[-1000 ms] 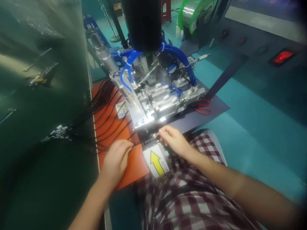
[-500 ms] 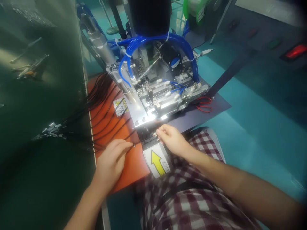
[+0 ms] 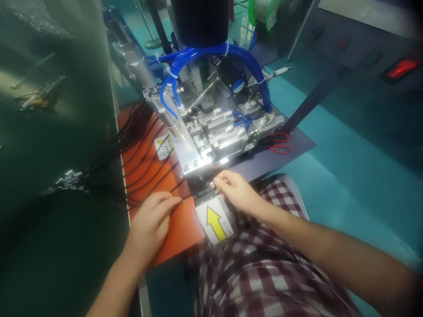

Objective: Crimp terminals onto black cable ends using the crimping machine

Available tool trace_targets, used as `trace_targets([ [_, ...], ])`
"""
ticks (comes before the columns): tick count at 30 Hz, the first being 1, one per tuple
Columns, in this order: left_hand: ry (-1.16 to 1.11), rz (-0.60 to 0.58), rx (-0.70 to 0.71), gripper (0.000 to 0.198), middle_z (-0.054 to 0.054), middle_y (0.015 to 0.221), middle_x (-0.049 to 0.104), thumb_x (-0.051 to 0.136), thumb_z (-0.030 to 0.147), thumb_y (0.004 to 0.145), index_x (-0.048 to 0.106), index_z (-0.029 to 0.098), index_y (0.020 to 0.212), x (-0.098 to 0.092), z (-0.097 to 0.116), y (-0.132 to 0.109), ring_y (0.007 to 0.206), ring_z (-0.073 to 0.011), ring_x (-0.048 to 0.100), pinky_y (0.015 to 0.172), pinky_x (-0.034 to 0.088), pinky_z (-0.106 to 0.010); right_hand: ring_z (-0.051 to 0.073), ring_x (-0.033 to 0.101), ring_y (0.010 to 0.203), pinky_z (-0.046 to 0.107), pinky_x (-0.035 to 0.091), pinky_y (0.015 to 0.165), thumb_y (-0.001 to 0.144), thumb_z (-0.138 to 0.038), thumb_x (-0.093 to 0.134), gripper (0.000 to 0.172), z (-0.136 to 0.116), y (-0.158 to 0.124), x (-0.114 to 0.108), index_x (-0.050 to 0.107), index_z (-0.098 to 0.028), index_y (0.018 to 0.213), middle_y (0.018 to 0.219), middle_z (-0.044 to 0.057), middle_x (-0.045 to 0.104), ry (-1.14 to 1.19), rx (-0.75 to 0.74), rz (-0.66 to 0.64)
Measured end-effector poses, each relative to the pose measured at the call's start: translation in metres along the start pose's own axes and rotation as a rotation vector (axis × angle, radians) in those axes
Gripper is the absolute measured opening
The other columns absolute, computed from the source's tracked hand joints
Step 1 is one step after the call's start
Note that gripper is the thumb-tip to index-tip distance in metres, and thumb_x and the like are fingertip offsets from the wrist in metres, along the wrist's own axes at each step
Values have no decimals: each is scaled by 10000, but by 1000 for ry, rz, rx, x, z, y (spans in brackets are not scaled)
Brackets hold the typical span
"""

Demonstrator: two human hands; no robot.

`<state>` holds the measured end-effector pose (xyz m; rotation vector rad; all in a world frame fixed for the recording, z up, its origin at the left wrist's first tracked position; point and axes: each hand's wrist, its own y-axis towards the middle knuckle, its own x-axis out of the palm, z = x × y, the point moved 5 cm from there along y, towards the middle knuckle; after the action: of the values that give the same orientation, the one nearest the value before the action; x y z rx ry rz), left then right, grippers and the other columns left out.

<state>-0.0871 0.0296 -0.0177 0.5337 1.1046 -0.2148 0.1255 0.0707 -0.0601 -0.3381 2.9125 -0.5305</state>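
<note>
My left hand [image 3: 148, 220] is closed in a pinch on a thin black cable [image 3: 194, 193], low over the orange plate [image 3: 187, 233]. Across a short gap, the fingertips of my right hand [image 3: 236, 189] are pressed together at a small metal connector [image 3: 212, 185] on the cable's end, partly hidden by those fingers. Both hands are just in front of the machine [image 3: 228, 147], at a dark slotted track. Below the right hand lies a white label with a yellow arrow [image 3: 216, 224].
More black cables [image 3: 145, 163] run left over the orange plate to a cluster of metal connector ends [image 3: 69, 179]. Blue air hoses [image 3: 211, 50] arch above the machine. Red-handled scissors or a red loop [image 3: 280, 147] lie to its right. A control box with a red light [image 3: 401, 69] stands at upper right.
The view has shifted slightly, so everything sits a little further left. Both hands keep their grips and places by the track.
</note>
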Motion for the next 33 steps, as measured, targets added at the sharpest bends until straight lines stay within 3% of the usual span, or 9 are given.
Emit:
trace_targets([
  [7, 16, -1, -3, 252, -34, 1054, 619, 491, 74, 894, 641, 210, 1043, 3, -2, 0, 965, -147, 614, 845, 484, -229, 75, 467, 501, 234, 395, 568, 907, -201, 437, 224, 6, 0, -3, 563, -161, 727, 611, -47, 537, 325, 79, -17],
  [16, 16, -7, -19, 279, -26, 1079, 614, 506, 73, 892, 627, 244, 1076, 3, -6, -3, 984, -153, 609, 863, 470, -249, 73, 460, 496, 235, 388, 555, 794, -144, 529, 143, 6, 1, 0, 563, -163, 656, 594, -47, 557, 403, 93, -49],
  [21, 11, 10, -18, 278, -23, 1070, 621, 511, 83, 891, 632, 255, 1073, 3, -4, -2, 968, -158, 617, 843, 476, -258, 71, 432, 475, 230, 374, 544, 795, -159, 550, 143, 3, -2, 1, 557, -168, 652, 512, -73, 499, 405, 114, -48],
  [33, 38, 6, -37, 272, -19, 1067, 631, 499, 95, 895, 641, 262, 1057, 2, -5, -2, 962, -157, 623, 817, 487, -251, 76, 437, 484, 231, 373, 513, 795, -240, 598, 93, 6, -6, -3, 574, -171, 738, 521, -72, 501, 404, 105, -35],
])
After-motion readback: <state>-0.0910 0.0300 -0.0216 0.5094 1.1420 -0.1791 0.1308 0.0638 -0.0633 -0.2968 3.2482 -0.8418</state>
